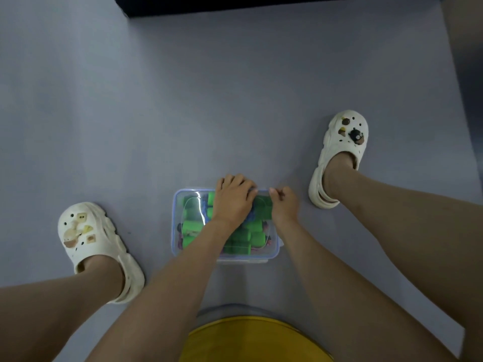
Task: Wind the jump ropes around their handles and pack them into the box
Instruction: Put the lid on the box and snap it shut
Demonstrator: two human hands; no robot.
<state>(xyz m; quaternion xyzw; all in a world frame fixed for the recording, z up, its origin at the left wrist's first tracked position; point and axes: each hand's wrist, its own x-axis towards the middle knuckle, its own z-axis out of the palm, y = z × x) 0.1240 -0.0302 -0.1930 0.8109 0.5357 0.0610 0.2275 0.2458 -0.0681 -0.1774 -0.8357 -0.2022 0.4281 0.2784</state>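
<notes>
A clear plastic box (174, 231) with a bluish rim stands on the grey floor between my feet, with a transparent lid (193, 198) lying on top. Through the lid I see several green jump-rope handles (192, 227) packed side by side, with bits of blue and pink rope among them. My left hand (232, 198) lies on the lid, its fingers bent over the far edge. My right hand (283, 205) is at the far right corner, its curled fingers and thumb pinching the lid's rim there. My forearms hide the middle of the box.
My feet in white clogs stand on either side of the box, the left clog (91, 241) near and the right clog (339, 152) farther off. A dark piece of furniture (261, 3) runs along the top. My yellow garment (251, 340) fills the bottom.
</notes>
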